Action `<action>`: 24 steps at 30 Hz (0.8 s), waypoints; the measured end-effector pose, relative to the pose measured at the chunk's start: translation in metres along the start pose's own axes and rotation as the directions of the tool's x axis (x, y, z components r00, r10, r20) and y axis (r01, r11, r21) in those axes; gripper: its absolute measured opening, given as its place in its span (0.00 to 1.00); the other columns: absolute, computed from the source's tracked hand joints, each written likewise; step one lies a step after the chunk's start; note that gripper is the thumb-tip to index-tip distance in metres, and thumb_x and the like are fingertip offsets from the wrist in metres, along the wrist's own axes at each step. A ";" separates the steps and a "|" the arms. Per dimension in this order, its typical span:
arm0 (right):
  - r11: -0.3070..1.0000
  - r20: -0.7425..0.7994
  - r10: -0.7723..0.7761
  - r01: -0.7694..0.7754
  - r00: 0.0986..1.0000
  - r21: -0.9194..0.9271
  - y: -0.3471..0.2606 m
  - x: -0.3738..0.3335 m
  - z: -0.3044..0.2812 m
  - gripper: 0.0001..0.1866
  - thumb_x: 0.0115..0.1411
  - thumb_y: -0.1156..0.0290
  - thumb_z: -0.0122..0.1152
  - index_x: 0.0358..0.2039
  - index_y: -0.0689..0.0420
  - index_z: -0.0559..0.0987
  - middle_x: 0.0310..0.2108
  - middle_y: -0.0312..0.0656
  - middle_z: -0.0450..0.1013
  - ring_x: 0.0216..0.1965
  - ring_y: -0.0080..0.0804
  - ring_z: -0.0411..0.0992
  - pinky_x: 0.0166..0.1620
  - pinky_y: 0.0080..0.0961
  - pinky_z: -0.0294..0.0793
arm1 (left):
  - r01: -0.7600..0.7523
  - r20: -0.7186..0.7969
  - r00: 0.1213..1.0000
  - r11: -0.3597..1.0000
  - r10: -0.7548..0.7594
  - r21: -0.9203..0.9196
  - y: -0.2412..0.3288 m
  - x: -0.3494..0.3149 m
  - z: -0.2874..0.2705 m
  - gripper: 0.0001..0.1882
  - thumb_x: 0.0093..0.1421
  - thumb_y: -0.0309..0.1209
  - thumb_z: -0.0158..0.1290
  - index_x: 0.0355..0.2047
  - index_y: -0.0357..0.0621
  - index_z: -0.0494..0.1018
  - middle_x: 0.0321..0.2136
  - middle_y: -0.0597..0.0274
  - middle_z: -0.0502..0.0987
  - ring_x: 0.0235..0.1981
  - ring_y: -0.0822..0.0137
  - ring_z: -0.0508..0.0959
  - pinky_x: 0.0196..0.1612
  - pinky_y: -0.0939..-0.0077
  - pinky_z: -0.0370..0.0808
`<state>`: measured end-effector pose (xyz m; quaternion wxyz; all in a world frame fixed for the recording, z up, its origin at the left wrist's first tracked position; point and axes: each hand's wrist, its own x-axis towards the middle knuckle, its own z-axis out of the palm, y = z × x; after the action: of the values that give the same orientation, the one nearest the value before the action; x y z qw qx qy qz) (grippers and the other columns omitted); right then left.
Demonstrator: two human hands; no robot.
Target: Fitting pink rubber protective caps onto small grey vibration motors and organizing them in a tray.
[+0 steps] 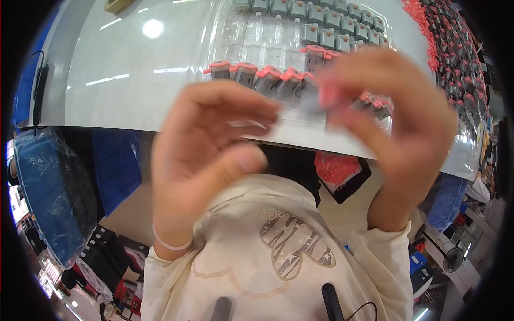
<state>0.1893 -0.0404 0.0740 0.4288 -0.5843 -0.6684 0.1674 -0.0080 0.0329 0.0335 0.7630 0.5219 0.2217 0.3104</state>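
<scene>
Between the thumb and fingers of my right hand (409, 107) is a small grey motor with a pink cap (327, 96), smeared by motion. My left hand (201, 134) is raised beside it, its fingers curved and apart from the thumb, with nothing in it. Both hands hover over the near edge of a clear plastic tray (258, 43). A row of grey motors with pink caps (267, 79) leans along the tray's near side. Farther back stand several rows of bare grey motors (327, 38), and some slots to their left hold nothing.
Loose pink caps (419, 24) lie heaped on the white table (123, 99) at the right, beside a mass of dark and pink parts (460, 59). Below the table edge sits a black bin (348, 193) of pink pieces. A plastic-covered blue chair (51, 187) stands at the left.
</scene>
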 end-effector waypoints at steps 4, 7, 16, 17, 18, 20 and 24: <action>0.952 -0.116 -0.030 -0.007 0.993 -0.305 0.028 0.027 0.008 0.13 0.41 0.79 0.65 0.32 0.61 0.79 0.27 0.38 0.74 0.28 0.25 0.69 0.31 0.19 0.68 | -0.092 -0.069 0.990 0.944 0.120 0.317 0.023 0.016 -0.026 0.15 0.60 0.30 0.47 0.44 0.32 0.64 0.41 0.48 0.72 0.41 0.61 0.75 0.45 0.69 0.71; 0.911 0.028 0.226 -0.201 0.974 -0.361 0.036 0.027 0.018 0.09 0.44 0.77 0.63 0.28 0.61 0.77 0.25 0.37 0.72 0.30 0.30 0.69 0.35 0.24 0.67 | -0.175 0.010 0.982 0.888 0.188 0.425 0.036 0.036 -0.032 0.14 0.61 0.30 0.45 0.42 0.31 0.67 0.39 0.50 0.74 0.39 0.64 0.75 0.43 0.72 0.70; 0.911 -0.023 -0.038 0.025 0.999 -0.411 0.036 0.009 0.009 0.12 0.48 0.77 0.59 0.35 0.60 0.77 0.38 0.44 0.70 0.41 0.42 0.68 0.46 0.30 0.65 | -0.459 0.353 0.888 0.582 0.294 0.672 0.017 0.119 -0.009 0.16 0.58 0.19 0.40 0.46 0.39 0.72 0.41 0.60 0.75 0.37 0.69 0.73 0.42 0.78 0.69; 0.911 -0.023 -0.049 0.035 0.999 -0.410 0.031 0.006 0.000 0.12 0.48 0.77 0.59 0.35 0.60 0.77 0.38 0.44 0.70 0.41 0.42 0.68 0.46 0.30 0.65 | -0.515 0.409 0.854 0.410 0.322 0.753 0.011 0.123 -0.008 0.18 0.57 0.17 0.40 0.46 0.41 0.72 0.41 0.60 0.74 0.37 0.67 0.73 0.43 0.78 0.68; 0.915 -0.079 0.024 -0.054 0.997 -0.400 0.027 -0.001 -0.013 0.13 0.49 0.78 0.58 0.38 0.60 0.77 0.40 0.44 0.70 0.43 0.40 0.68 0.47 0.29 0.64 | -0.511 0.427 0.851 0.294 0.305 0.808 0.003 0.126 -0.002 0.23 0.51 0.14 0.41 0.46 0.44 0.73 0.40 0.59 0.72 0.40 0.62 0.71 0.46 0.75 0.68; 0.906 -0.146 0.104 -0.154 0.984 -0.394 0.024 -0.019 -0.037 0.14 0.50 0.78 0.57 0.40 0.59 0.77 0.42 0.45 0.71 0.46 0.38 0.68 0.49 0.28 0.63 | -0.570 0.514 0.803 0.133 0.301 0.811 -0.008 0.128 0.007 0.24 0.49 0.13 0.42 0.45 0.43 0.73 0.39 0.58 0.71 0.41 0.60 0.70 0.46 0.72 0.67; 0.864 -0.336 0.165 -0.300 0.927 -0.405 0.031 -0.051 -0.075 0.10 0.51 0.79 0.57 0.35 0.60 0.79 0.38 0.43 0.72 0.43 0.35 0.69 0.48 0.25 0.64 | -0.547 0.544 0.827 -0.020 0.142 0.837 -0.003 0.120 0.019 0.23 0.46 0.13 0.43 0.42 0.42 0.75 0.38 0.57 0.70 0.41 0.56 0.67 0.47 0.66 0.65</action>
<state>0.2641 -0.0997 0.0751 0.3519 -0.7623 -0.5424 -0.0280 0.0902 0.1039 0.0360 0.1281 0.9693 0.1117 0.1774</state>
